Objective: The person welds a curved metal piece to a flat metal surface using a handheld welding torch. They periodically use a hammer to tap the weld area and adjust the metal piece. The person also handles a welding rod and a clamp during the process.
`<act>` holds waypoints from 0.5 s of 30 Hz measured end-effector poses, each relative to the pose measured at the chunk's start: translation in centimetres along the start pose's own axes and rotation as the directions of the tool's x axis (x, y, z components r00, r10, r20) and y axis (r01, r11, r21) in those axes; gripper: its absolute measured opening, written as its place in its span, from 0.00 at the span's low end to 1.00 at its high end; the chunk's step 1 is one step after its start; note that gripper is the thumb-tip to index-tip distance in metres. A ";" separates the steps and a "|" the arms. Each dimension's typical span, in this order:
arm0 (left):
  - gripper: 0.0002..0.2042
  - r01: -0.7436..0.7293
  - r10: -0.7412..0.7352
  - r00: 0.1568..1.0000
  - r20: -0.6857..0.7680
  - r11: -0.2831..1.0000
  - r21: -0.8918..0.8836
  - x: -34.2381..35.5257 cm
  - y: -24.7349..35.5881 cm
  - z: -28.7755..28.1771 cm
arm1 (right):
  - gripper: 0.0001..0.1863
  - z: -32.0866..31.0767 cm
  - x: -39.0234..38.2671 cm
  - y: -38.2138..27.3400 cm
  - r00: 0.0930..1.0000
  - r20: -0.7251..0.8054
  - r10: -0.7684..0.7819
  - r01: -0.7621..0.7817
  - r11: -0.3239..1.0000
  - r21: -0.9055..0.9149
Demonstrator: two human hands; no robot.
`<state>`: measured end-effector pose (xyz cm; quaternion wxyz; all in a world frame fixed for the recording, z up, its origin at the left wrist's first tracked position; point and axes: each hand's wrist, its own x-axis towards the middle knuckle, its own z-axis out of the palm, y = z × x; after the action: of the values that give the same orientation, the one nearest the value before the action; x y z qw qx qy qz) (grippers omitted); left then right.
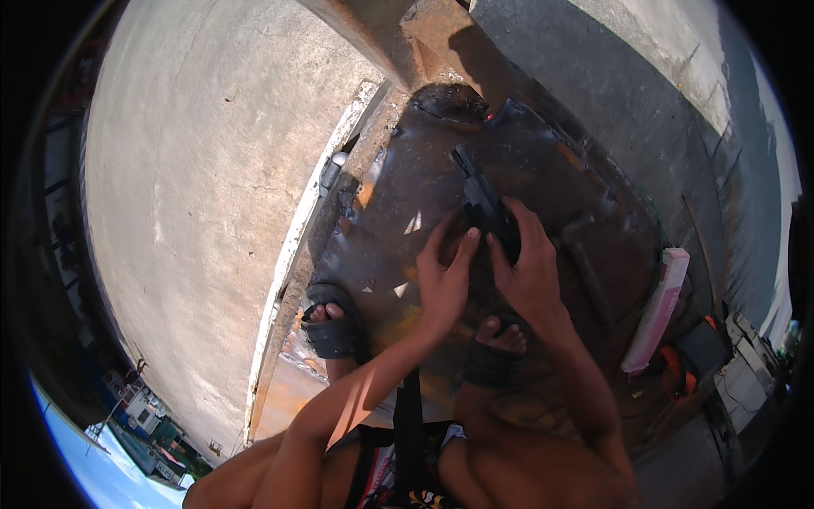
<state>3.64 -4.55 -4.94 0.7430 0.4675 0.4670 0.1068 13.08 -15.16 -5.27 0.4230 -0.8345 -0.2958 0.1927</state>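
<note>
In the head view, both hands meet over a dark, rusty metal plate (543, 161) lying on the ground. The right hand (530, 271) wraps its fingers around a black tool (485, 204), gripping its lower end, while the tool's upper part points away along the plate. The left hand (443, 276) touches the same tool from the side, fingers half bent against it. Two feet in black sandals (335, 327) stand on the plate below the hands. A pink box (657, 310) lies to the right, well apart.
</note>
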 end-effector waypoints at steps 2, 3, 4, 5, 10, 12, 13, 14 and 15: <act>0.25 -0.006 0.006 1.000 0.010 1.000 -0.003 1.1 0.4 0.2 | 0.28 0.0 0.7 -0.5 1.000 0.016 -0.002 0.002 1.000 -0.006; 0.25 -0.005 0.005 1.000 0.009 1.000 0.008 1.5 0.7 0.4 | 0.28 0.2 1.1 -0.5 1.000 0.010 0.001 -0.001 1.000 -0.018; 0.25 -0.003 0.003 1.000 0.009 1.000 0.021 2.0 1.0 0.4 | 0.29 0.5 1.4 -0.6 1.000 0.003 0.006 -0.005 1.000 -0.030; 0.24 0.000 0.000 1.000 0.009 0.999 0.037 2.4 1.2 0.4 | 0.29 0.9 1.6 -0.5 1.000 -0.004 0.013 -0.013 0.999 -0.038; 0.23 0.035 -0.037 0.999 0.039 0.999 0.036 4.0 0.5 -0.2 | 0.29 2.0 2.5 -0.6 0.998 -0.044 0.052 -0.055 0.995 -0.087; 0.23 0.046 -0.049 0.998 0.044 0.998 0.046 4.3 0.2 -0.2 | 0.30 2.2 2.5 -0.4 0.996 -0.051 0.068 -0.073 0.993 -0.096; 0.23 0.044 -0.047 0.998 0.043 0.997 0.060 4.3 0.1 -0.2 | 0.30 2.3 2.5 -0.3 0.996 -0.056 0.071 -0.076 0.993 -0.091; 0.23 0.044 -0.047 0.998 0.043 0.996 0.073 4.4 0.0 -0.2 | 0.30 2.3 2.5 -0.3 0.995 -0.061 0.075 -0.080 0.993 -0.087; 0.23 0.038 -0.042 0.998 0.049 0.996 0.078 4.4 -0.1 -0.1 | 0.30 2.3 2.5 -0.3 0.994 -0.057 0.090 -0.095 0.991 -0.089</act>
<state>5.89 -1.89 -7.68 0.7380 0.4891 0.4608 0.0620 13.56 -12.05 -6.49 0.3826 -0.8707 -0.2540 0.1760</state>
